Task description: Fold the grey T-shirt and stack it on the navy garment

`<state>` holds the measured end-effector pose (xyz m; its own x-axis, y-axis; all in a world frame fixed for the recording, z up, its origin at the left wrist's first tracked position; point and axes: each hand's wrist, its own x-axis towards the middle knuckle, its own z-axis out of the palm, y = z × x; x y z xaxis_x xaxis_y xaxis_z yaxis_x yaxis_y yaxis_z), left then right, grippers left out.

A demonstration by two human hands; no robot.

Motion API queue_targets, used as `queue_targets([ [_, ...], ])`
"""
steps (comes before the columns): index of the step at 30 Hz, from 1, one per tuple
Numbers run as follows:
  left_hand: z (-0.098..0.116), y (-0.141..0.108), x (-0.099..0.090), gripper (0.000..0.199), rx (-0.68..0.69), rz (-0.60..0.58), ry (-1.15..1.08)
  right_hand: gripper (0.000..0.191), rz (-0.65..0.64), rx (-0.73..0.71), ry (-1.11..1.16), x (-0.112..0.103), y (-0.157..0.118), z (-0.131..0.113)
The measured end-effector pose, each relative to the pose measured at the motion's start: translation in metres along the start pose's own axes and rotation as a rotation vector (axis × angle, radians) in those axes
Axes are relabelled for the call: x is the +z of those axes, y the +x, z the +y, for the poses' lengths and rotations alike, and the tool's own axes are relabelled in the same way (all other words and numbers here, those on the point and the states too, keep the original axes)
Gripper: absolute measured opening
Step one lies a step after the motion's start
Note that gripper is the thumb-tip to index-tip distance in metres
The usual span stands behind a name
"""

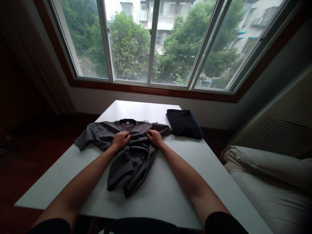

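Note:
A dark grey T-shirt point(131, 162) lies on the white table point(175, 195), its collar toward the window and its sleeves spread to both sides. Its body is bunched in folds, and the lower end narrows toward me. My left hand point(121, 139) is closed on the cloth below the left side of the collar. On the right side of the chest, my right hand point(155, 137) pinches the fabric, fingers bent. A folded stack of dark clothes point(184, 124) rests at the table's back right, close to the right sleeve.
Beyond the table is a wide window point(151, 83) with a brown frame. A pale sofa point(273, 182) stands to the right, and a curtain point(46, 65) hangs at the left above the dark red floor point(31, 162).

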<state>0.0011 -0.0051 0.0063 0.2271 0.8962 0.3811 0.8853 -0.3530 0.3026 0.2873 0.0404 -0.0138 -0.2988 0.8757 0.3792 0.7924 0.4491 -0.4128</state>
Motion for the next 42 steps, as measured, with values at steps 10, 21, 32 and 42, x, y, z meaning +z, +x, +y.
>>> queue_targets([
  [10,0.0037,0.0000,-0.0033,0.029,-0.023,-0.012,-0.013,0.016,-0.017,0.018,-0.002,-0.0022,0.0002,-0.0018],
  [21,0.0018,0.0004,-0.0008,0.029,-0.003,-0.004,-0.017,0.016,-0.005,0.005,0.016,-0.0009,0.0000,-0.0004],
  [32,0.0025,0.0005,-0.0019,0.029,-0.008,-0.016,-0.017,0.015,-0.011,0.007,0.005,-0.0024,0.0002,-0.0015],
  [42,0.0029,-0.0003,-0.0024,0.028,-0.008,-0.006,-0.009,0.015,-0.009,0.009,0.003,-0.0027,-0.0005,-0.0025],
])
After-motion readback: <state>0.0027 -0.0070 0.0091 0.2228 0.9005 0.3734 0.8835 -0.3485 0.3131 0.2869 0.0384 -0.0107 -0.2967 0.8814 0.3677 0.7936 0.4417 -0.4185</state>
